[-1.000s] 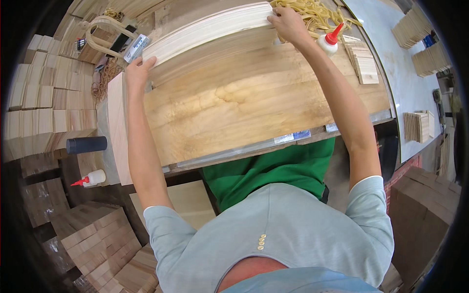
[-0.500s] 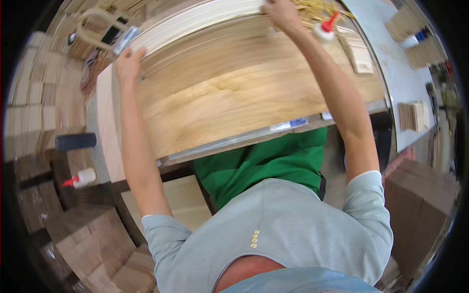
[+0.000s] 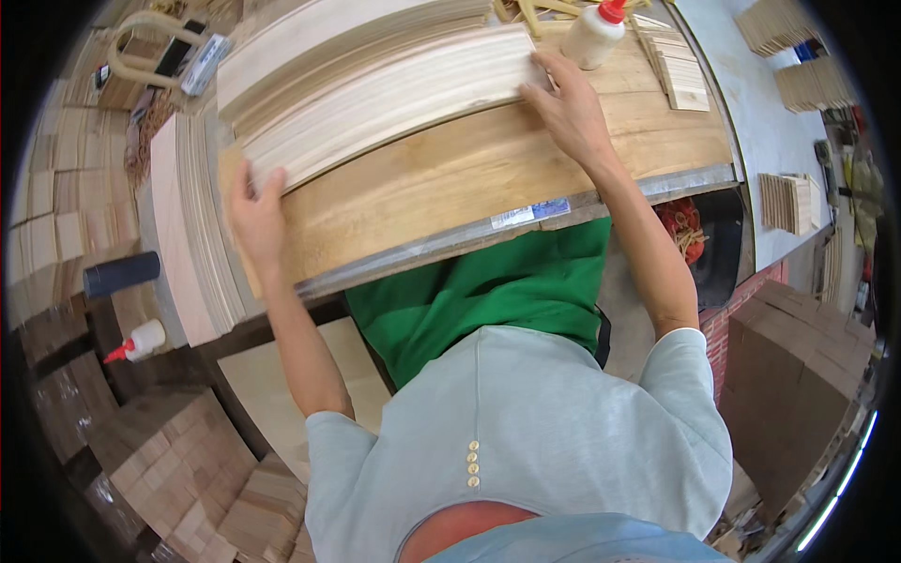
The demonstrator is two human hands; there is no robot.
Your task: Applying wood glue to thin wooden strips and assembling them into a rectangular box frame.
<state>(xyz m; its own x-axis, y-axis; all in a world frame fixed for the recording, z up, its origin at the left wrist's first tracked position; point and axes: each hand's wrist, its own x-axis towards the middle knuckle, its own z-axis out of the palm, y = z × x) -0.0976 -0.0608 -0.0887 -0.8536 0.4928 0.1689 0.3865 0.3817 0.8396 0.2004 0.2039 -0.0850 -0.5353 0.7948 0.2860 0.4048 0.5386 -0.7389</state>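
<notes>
A long pale wooden board (image 3: 404, 98) with lengthwise lines lies across the worktop between my two hands. My left hand (image 3: 255, 214) is closed on its left end, thumb on the near side. At the right end, my right hand (image 3: 571, 108) pinches the corner with thumb and fingers. Directly behind is a stack of similar long boards (image 3: 328, 42). The brown wooden worktop (image 3: 422, 178) shows along the held board's near edge. Just past my right hand stands a white glue bottle (image 3: 595, 38) with a red tip.
Thin boards (image 3: 192, 225) are stacked at the table's left end, near a dark cylinder (image 3: 122, 274) and another glue bottle (image 3: 147, 340). Small slats (image 3: 674, 66) lie at the right. Wood stacks (image 3: 178, 450) and a large brown block (image 3: 798, 375) stand around the bench.
Both hands have come nearer to me, bringing the long board away from the stack at the back and over the worktop. The view has shifted slightly.
</notes>
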